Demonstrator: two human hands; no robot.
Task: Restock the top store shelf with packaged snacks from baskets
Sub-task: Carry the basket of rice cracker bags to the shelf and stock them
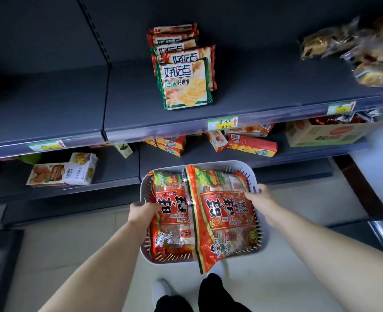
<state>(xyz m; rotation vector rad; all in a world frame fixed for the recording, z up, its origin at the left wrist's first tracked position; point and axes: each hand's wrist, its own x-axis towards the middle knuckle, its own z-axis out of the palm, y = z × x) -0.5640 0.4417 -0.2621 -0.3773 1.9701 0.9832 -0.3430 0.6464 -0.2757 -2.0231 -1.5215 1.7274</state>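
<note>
Both hands carry white slotted plastic basket (174,260) in front of the shelving, below dark grey top shelf (73,104). Left hand (141,212): fingers curled over left rim, thumb against left red snack bag (172,212). Right hand (256,197): fingers wrapped round right rim, thumb on right red snack bag (226,217). Green-edged cracker packs (186,84) stacked on top shelf.
</note>
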